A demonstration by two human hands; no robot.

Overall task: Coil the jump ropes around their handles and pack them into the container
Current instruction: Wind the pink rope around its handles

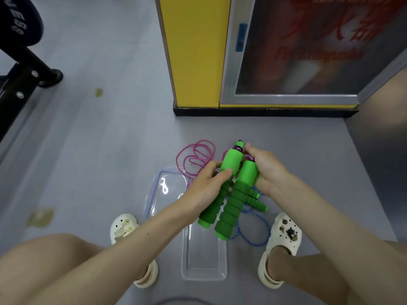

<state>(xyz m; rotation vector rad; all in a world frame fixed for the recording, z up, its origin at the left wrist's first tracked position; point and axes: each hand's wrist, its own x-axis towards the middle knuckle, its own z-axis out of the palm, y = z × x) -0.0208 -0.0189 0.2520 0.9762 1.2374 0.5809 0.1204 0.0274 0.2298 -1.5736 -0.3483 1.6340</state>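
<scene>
Gripping green handles (231, 160) between hands (204, 186) (268, 170), container (203, 277) beneath

- Green ribbed foam handles (229, 194): matt, soft-looking.
- Pink braided cord rope (193, 159): woven, rough.
- Clear rectangular plastic container (203, 274): glossy, smooth.
- Grey floor (99, 150): smooth, dull sheen.

Four green handles (229, 164) out there now, count them. Two ropes as well, one pink rope (198, 155) and one blue rope (253, 236). One clear container (204, 271), one lid (169, 183), two white clogs (124, 225).
</scene>
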